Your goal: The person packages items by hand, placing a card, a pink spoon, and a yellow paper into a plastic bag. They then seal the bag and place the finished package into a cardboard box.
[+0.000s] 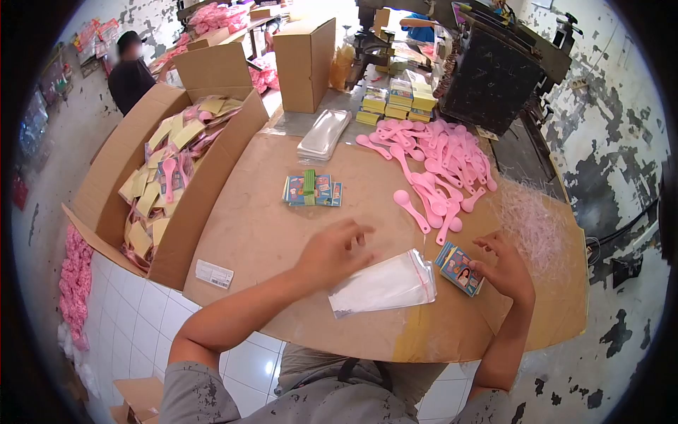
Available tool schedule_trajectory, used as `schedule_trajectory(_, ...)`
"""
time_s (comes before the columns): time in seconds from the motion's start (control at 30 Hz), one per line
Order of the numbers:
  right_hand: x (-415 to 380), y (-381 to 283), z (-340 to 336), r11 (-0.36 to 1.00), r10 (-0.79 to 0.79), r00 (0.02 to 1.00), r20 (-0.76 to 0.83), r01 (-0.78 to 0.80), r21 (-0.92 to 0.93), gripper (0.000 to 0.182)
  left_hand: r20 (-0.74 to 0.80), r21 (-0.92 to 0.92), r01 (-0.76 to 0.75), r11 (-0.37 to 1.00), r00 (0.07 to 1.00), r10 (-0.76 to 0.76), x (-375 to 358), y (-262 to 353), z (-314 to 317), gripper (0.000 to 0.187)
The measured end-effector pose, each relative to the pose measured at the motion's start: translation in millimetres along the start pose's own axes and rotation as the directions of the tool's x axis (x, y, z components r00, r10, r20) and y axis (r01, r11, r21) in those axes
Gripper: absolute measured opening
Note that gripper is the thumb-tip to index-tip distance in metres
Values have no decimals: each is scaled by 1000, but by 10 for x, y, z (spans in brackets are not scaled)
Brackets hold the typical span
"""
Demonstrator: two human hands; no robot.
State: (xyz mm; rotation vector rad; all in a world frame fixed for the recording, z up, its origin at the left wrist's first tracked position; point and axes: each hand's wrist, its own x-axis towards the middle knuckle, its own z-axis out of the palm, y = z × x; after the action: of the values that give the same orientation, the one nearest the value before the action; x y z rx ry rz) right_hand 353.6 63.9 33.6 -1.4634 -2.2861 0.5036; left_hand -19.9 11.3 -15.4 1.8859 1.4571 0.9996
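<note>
My left hand [337, 252] hovers over the cardboard-covered table, just behind a stack of clear plastic sleeves [385, 284]. Its fingers are loosely bent and apart, with nothing visible in them. At the right edge of a small pile of printed cards [459, 270] is my right hand [505, 267], fingers spread and the thumb by the top card; whether it touches cannot be told. Behind both hands lies a heap of pink plastic spoons [438, 166]. Another bundle of cards [325, 191], with a green strip across it, rests farther back on the left.
A large open carton [201, 222] on the left holds packed cards and spoons. More clear sleeves [325, 134], card stacks [399, 99] and an upright box [304, 67] stand behind. Shredded strands [533, 226] lie right, near a black machine [487, 67]. A person [129, 74] is far left.
</note>
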Motion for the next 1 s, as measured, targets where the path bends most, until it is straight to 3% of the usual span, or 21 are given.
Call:
schedule_trajectory(0.03,2,56,15,1000,7,999,34,-8,21,35,35,148,-101,984,995,97,-35,33,64,35)
schedule_trajectory(0.13,37,97,20,995,42,992,122,-53,86,29,55,231,-281,931,960,276,-49,-64,194,36)
schedule_trajectory(0.23,50,20,4,985,78,986,147,-99,141,22,85,119,-259,958,964,251,-38,-115,214,33)
schedule_trajectory(0.33,21,44,0,976,56,990,132,-82,204,18,86,21,-81,996,993,79,-42,-39,211,29)
schedule_trajectory(0.5,-5,-50,28,914,-23,995,97,-18,405,16,45,93,-156,983,987,152,-64,-32,239,27)
schedule_trajectory(0.63,38,-463,240,879,-247,966,76,190,436,13,43,172,-249,953,969,245,-40,-46,285,24)
schedule_trajectory(0.73,52,-627,477,855,-381,922,74,321,407,12,101,51,-77,996,992,72,-37,-10,247,20)
schedule_trajectory(0.83,52,-667,634,863,-449,889,89,406,300,13,65,-17,-5,1000,998,6,-47,3,215,14)
schedule_trajectory(0.93,59,-621,736,875,-471,874,121,446,189,14,122,-66,80,995,990,-71,-27,49,142,9)
schedule_trajectory(1.0,51,-622,725,874,-478,871,113,460,156,14,67,-232,84,969,995,-70,-10,-67,167,10)
